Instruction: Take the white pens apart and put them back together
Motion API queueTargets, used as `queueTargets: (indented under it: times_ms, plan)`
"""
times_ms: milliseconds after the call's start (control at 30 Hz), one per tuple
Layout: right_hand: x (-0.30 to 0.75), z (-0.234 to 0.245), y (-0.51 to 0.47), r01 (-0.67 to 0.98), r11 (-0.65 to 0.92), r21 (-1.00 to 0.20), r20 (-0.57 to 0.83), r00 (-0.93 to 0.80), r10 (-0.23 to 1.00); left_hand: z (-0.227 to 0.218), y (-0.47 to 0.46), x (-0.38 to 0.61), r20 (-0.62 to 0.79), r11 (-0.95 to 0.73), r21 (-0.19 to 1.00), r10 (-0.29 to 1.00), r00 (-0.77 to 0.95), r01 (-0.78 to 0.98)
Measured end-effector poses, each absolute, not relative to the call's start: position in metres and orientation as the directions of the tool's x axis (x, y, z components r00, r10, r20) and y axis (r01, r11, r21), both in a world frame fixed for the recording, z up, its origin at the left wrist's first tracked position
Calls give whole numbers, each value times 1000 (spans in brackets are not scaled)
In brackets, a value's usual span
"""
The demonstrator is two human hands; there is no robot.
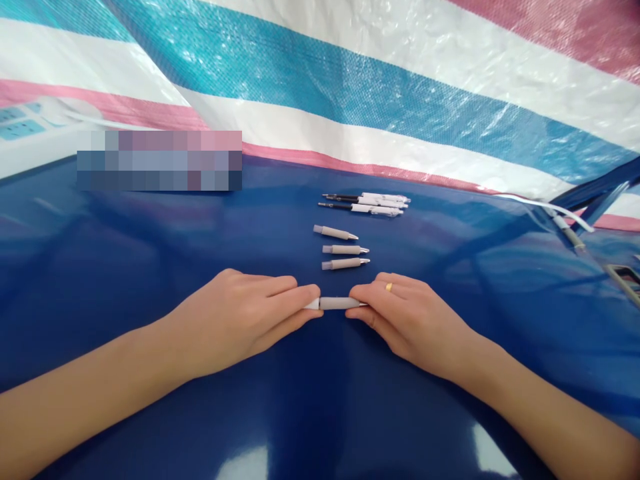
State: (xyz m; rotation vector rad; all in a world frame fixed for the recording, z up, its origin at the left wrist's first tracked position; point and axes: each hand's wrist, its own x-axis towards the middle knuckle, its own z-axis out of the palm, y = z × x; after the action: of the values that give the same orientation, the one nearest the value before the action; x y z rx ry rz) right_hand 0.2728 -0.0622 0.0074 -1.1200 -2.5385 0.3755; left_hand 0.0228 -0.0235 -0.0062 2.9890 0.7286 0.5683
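Left hand, right hand: fingers together, pinching opposite ends of a grey pen barrel, lower centre. Above: three grey tip sections; upper centre, black-and-white pens.

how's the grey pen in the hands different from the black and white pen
The grey pen is held between the left hand and right hand; the black and white pen lies on the blue surface. The grey pen's tip points right, the black and white pen's left. The black and white pen looks longer. Both are slim and pointed.
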Motion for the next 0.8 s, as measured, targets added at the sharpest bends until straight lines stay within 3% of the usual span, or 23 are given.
queueTargets:
  times_ms: [133,300,467,633,800]
  plan:
    - [272,10,-64,665,672,-325,180,-654,735,-5,-27,23,375,-895,50,428,823,443]
    - [274,10,-63,664,631,-402,221,-599,770,-3,-26,23,409,-885,-7,422,809,465]
    - [277,7,-56,696,560,-449,270,-491,828,-4,-19,22,379,-855,41,492,784,517]
    - [279,14,-56,695,547,-467,180,-531,828,-2,-18,19,457,-853,-48,444,771,520]
    - [278,17,-58,673,430,-602,89,-479,873,0,-18,20,493,-848,-113,404,771,518]
